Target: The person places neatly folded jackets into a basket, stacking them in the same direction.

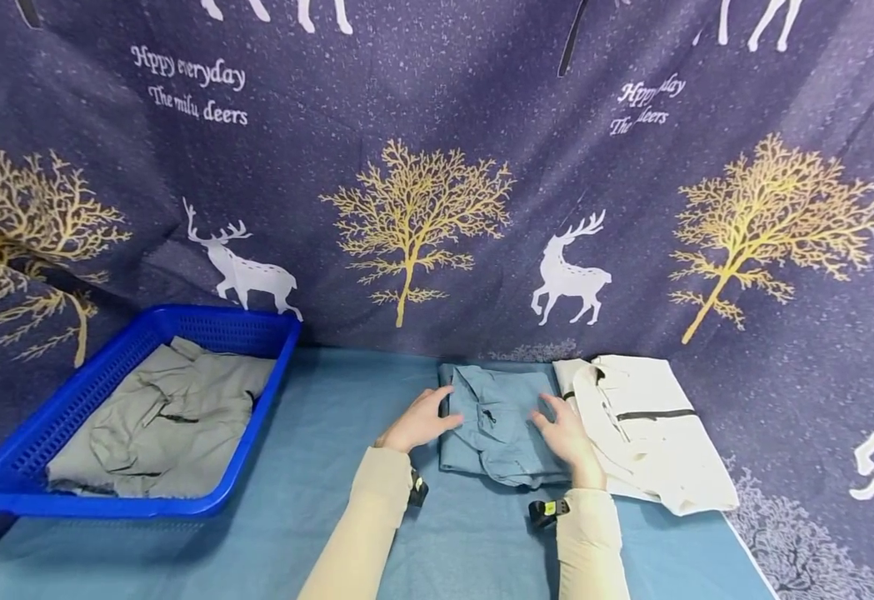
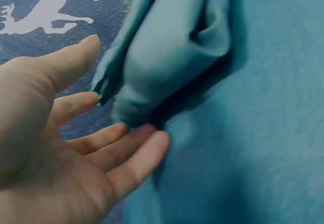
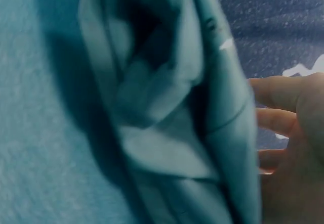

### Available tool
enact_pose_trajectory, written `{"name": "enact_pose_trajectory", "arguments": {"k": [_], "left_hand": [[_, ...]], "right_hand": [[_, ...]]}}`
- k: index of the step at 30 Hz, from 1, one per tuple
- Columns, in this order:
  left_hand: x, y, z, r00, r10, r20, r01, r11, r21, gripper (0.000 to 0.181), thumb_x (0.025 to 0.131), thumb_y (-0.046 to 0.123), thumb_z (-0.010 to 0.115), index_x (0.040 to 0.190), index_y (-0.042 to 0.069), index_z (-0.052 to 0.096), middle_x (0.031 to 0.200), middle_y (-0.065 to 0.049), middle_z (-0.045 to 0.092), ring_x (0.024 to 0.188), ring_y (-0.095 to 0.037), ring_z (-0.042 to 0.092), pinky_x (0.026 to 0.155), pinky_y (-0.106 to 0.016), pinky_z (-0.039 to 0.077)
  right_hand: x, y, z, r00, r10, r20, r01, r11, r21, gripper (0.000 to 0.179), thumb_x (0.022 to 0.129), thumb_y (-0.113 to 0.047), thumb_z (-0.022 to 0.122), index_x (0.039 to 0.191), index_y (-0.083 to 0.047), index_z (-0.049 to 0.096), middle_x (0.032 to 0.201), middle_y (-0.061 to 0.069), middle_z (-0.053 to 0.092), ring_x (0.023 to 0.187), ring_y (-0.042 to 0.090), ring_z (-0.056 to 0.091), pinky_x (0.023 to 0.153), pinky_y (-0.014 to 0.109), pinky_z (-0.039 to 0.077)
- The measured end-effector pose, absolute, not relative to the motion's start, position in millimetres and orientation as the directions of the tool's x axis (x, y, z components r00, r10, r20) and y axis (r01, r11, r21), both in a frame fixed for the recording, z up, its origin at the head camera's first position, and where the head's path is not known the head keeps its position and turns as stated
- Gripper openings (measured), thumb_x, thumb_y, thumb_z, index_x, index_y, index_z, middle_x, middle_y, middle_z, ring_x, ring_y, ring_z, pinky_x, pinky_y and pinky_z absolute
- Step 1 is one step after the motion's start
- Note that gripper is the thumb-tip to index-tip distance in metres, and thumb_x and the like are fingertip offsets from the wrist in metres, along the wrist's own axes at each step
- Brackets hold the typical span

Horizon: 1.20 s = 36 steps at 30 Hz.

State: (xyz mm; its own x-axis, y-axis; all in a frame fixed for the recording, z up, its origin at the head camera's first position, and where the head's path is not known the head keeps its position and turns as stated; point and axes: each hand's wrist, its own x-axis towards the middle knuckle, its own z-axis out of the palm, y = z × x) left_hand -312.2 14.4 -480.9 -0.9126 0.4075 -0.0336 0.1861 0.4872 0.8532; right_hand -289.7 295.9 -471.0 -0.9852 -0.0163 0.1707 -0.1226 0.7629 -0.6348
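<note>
Biggest thing on my head feed is the navy backdrop (image 1: 437, 100), printed with white deer, yellow trees and some "Hppy everyday" lettering. In front of it is the blue worktop (image 1: 332, 533).

The blue perforated plastic basket (image 1: 257, 458) takes up the far left corner of the worktop. Inside it there's a grey garment (image 1: 204, 417), kinda rumpled, with a couple of dark slits or strips on it. Over in the far right corner I've got a folded white garment (image 1: 654, 450) with a black strip across it, its near corner reaching about to the worktop's right edge.

The folded teal garment (image 1: 515, 429) lies by the far edge, right of the middle, butted up against the white one. It's a squarish stack, with a looser, wrinkled layer on top.

The left hand (image 1: 422, 421) is at its left side, fingers spread and relaxed, tips right by the fold; can't tell from here if they're actually touching. The right hand (image 1: 566, 433) is on the other side, fingers loose and not grasping anything, tips at the garment's right edge.

Each wrist wears a little black camera (image 1: 545, 511). Smallest bit I can spot is a dark pull (image 1: 489, 416) on the teal top layer, too tiny to make out properly.
</note>
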Motion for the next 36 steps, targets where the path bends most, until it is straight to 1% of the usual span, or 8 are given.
{"name": "enact_pose_trajectory", "arguments": {"k": [3,6,11,16,22,25,31,36], "left_hand": [[-313.0,18.2,-484.1,-0.916,0.4,-0.013,0.188,0.46,0.868,0.067,0.097,0.033,0.063,0.152,0.009,0.034,0.147,-0.023,0.034,0.133,-0.038,0.038,0.101,-0.054,0.038],[-313.4,21.6,-486.1,-0.93,0.369,0.003,0.174,0.43,0.886,0.065,0.096,0.029,0.065,0.151,0.009,0.036,0.144,-0.024,0.036,0.131,-0.039,0.04,0.102,-0.053,0.037],[-316.0,24.0,-493.7,-0.935,0.354,-0.01,0.118,0.34,0.933,0.064,0.094,0.024,0.067,0.151,0.015,0.039,0.152,-0.022,0.031,0.139,-0.04,0.03,0.107,-0.056,0.031],[-317.0,23.1,-498.3,-0.906,0.422,-0.024,0.095,0.26,0.961,0.062,0.094,0.026,0.069,0.149,0.017,0.043,0.155,-0.015,0.03,0.142,-0.039,0.025,0.108,-0.058,0.029],[-313.8,24.6,-497.7,-0.901,0.433,-0.027,0.1,0.267,0.959,0.056,0.093,0.026,0.07,0.144,0.02,0.049,0.154,-0.011,0.034,0.142,-0.036,0.027,0.108,-0.056,0.03],[-312.1,25.7,-497.6,-0.907,0.421,-0.012,0.116,0.278,0.953,0.055,0.093,0.025,0.07,0.144,0.018,0.05,0.153,-0.012,0.036,0.141,-0.036,0.029,0.108,-0.056,0.031],[-313.7,27.1,-495.9,-0.915,0.403,0.016,0.158,0.32,0.934,0.055,0.091,0.025,0.071,0.142,0.018,0.052,0.149,-0.01,0.042,0.138,-0.035,0.035,0.106,-0.053,0.034],[-314.9,23.8,-486.6,-0.916,0.398,0.053,0.193,0.322,0.927,0.055,0.091,0.025,0.072,0.142,0.019,0.052,0.149,-0.007,0.043,0.14,-0.031,0.034,0.108,-0.051,0.033]], "right_hand": [[-291.8,300.3,-477.4,-0.989,0.01,0.147,-0.087,0.77,-0.633,0.05,0.098,-0.013,0.056,0.141,0.01,0.043,0.143,0.034,0.039,0.134,0.049,0.032,0.111,0.056,0.024],[-293.5,303.6,-481.5,-0.992,0.04,0.12,-0.048,0.757,-0.652,0.053,0.097,-0.015,0.056,0.144,0.006,0.042,0.145,0.034,0.036,0.136,0.049,0.03,0.111,0.057,0.024],[-294.7,306.5,-485.3,-0.995,0.05,0.084,-0.021,0.729,-0.684,0.058,0.094,-0.015,0.061,0.146,0.0,0.042,0.147,0.032,0.035,0.137,0.049,0.028,0.111,0.057,0.024],[-292.1,309.2,-486.0,-0.999,-0.002,0.052,-0.039,0.7,-0.713,0.058,0.09,-0.014,0.069,0.143,-0.002,0.048,0.147,0.028,0.039,0.138,0.048,0.028,0.11,0.06,0.024],[-289.5,310.6,-483.5,-0.998,-0.01,0.058,-0.05,0.673,-0.738,0.054,0.087,-0.011,0.073,0.138,-0.003,0.056,0.145,0.026,0.044,0.138,0.046,0.029,0.11,0.059,0.024],[-288.4,308.3,-480.0,-0.996,0.004,0.084,-0.059,0.675,-0.735,0.052,0.086,-0.011,0.073,0.135,-0.003,0.058,0.143,0.027,0.045,0.137,0.046,0.031,0.11,0.059,0.024],[-284.2,302.3,-466.0,-0.991,0.02,0.134,-0.08,0.715,-0.695,0.049,0.086,-0.011,0.074,0.133,-0.004,0.06,0.138,0.028,0.049,0.133,0.047,0.038,0.107,0.059,0.029],[-280.4,297.3,-451.3,-0.985,0.012,0.174,-0.109,0.736,-0.668,0.05,0.086,-0.014,0.074,0.133,-0.006,0.06,0.138,0.027,0.05,0.131,0.046,0.04,0.107,0.058,0.031]]}}
